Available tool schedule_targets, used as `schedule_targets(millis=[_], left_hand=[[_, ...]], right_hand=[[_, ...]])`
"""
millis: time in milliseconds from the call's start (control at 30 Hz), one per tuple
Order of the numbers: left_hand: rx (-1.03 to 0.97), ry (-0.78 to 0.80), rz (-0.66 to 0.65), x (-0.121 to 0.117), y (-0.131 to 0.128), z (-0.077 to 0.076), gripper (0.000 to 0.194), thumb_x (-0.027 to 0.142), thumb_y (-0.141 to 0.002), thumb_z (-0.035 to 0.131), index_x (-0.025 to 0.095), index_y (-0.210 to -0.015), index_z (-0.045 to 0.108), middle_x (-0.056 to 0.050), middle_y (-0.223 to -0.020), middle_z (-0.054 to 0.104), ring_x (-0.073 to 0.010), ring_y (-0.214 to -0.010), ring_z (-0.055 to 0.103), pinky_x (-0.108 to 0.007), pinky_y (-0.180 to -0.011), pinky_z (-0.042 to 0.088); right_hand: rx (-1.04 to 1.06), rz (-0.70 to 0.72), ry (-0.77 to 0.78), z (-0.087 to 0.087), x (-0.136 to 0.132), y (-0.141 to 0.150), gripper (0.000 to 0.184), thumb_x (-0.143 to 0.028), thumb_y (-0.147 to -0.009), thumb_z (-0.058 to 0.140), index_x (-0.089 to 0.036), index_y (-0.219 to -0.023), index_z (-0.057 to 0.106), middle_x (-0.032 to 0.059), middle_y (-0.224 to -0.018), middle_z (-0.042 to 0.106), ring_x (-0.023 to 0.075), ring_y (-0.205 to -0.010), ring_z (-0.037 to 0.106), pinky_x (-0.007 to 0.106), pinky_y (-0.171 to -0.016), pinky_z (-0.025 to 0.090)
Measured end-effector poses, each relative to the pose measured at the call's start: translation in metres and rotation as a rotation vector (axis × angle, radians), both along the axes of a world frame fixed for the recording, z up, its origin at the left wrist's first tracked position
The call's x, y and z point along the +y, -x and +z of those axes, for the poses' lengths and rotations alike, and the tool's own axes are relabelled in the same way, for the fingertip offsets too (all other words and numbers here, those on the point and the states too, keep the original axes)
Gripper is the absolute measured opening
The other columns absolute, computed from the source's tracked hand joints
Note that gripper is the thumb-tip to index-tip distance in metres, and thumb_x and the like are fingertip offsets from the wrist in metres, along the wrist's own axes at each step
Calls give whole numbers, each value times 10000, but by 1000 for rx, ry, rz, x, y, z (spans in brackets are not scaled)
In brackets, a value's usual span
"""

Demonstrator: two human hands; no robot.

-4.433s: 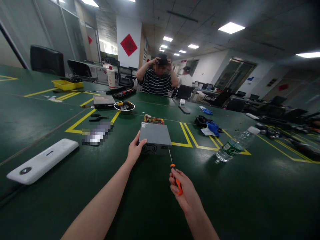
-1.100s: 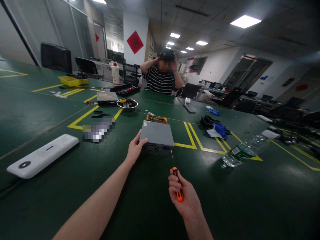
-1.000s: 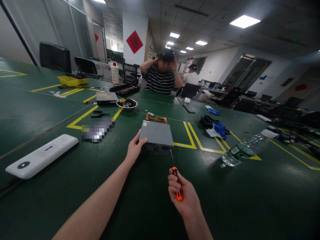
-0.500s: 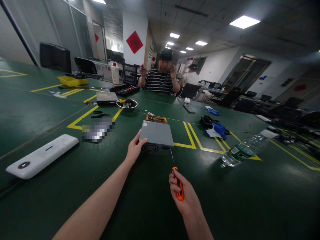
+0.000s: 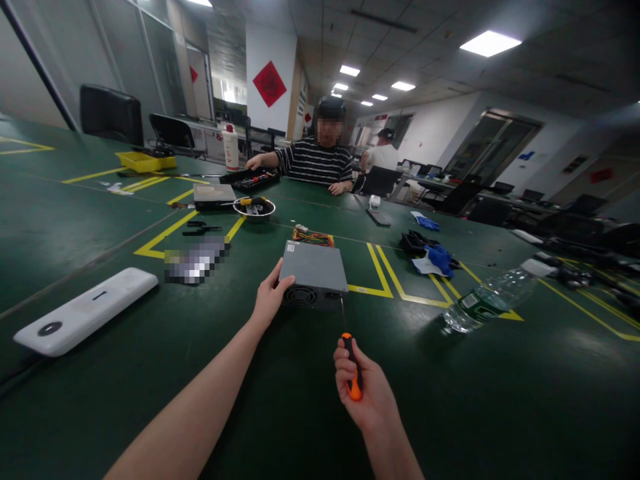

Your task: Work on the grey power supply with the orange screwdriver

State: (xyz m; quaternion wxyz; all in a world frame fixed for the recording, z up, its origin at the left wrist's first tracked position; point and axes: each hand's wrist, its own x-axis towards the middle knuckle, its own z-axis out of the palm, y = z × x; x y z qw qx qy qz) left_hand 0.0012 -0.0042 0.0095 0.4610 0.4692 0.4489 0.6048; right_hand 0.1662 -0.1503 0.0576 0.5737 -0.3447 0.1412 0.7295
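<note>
A grey computer power supply (image 5: 314, 265) sits on the green table, its fan grille and power socket facing me. Coloured cables (image 5: 314, 237) bunch behind it. My left hand (image 5: 270, 293) grips the near left corner, thumb over the top edge. In my right hand (image 5: 367, 383) is an orange and black screwdriver (image 5: 355, 373), fingers wrapped round its handle. The thin shaft points up to the lower right of the power supply's near face; whether the tip touches a screw is too small to tell.
On the right a water bottle (image 5: 493, 300) leans over, near blue gloves (image 5: 439, 260). To the left lie a long white device (image 5: 87, 310) and a blurred-out object (image 5: 197, 260). Farther back are a bowl of tools (image 5: 270, 212), a black tray (image 5: 250, 179) and a seated person (image 5: 315, 161).
My right hand has turned the screwdriver's handle slightly and shifted a little left. My left hand and the power supply stay put. The person opposite has lowered both hands, one to the black tray.
</note>
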Motion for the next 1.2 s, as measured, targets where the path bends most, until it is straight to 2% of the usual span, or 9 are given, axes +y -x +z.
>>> schedule_targets(millis=[133, 300, 400, 467, 600, 833, 1200], left_hand=[[15, -11, -13, 1, 1, -2, 584, 352, -686, 620, 270, -1245, 472, 8, -1296, 485, -211, -1215, 427, -327, -1036, 285], [-9, -19, -24, 3, -1, -4, 605, 357, -682, 623, 258, -1255, 459, -2, -1304, 475, -207, -1205, 438, -330, -1036, 285], [-25, -9, -23, 3, -1, -4, 609, 351, -676, 625, 259, -1255, 460, -2, -1293, 489, -214, -1195, 449, -337, -1031, 295], [-17, -8, -23, 2, -1, -4, 605, 355, -678, 623, 265, -1255, 460, 2, -1286, 496, -216, -1194, 450, -341, -1032, 293], [4, -24, -20, 2, 0, -4, 605, 370, -683, 620, 266, -1256, 458, 3, -1295, 486, -214, -1213, 429, -331, -1039, 280], [15, -17, -9, 0, 0, 0, 591, 368, -679, 624, 279, -1243, 473, 10, -1282, 505, -215, -1192, 450, -332, -1030, 292], [35, -18, -15, 2, 1, -3, 603, 382, -685, 622, 282, -1256, 456, 16, -1298, 488, -214, -1205, 436, -316, -1034, 285]], right_hand=[[84, -20, -29, -1, 0, 1, 144, -200, -909, 369, -115, -912, 485, -61, -618, 394, -13, -376, 360, 70, -326, 310], [-18, -23, -100, -1, 2, 3, 133, -206, -890, 410, -103, -919, 490, -26, -676, 435, -14, -387, 344, 73, -295, 283], [-86, -40, -72, -1, 2, 4, 40, -113, -854, 440, -123, -860, 478, -20, -695, 446, -16, -392, 354, 66, -275, 259], [-112, -58, -39, -1, 2, 4, 69, -76, -842, 445, -138, -851, 473, -32, -686, 441, -16, -401, 374, 56, -284, 280], [-80, -46, -8, -2, 2, 2, 42, -134, -869, 443, -139, -887, 480, -24, -717, 462, -15, -432, 415, 47, -316, 349], [14, -45, -28, -1, 1, 1, 84, -181, -891, 419, -123, -924, 471, -18, -747, 453, -13, -450, 444, 57, -361, 403], [92, -31, -86, -3, 0, -3, 139, -218, -904, 388, -121, -900, 487, -13, -704, 460, -5, -442, 438, 70, -375, 388]])
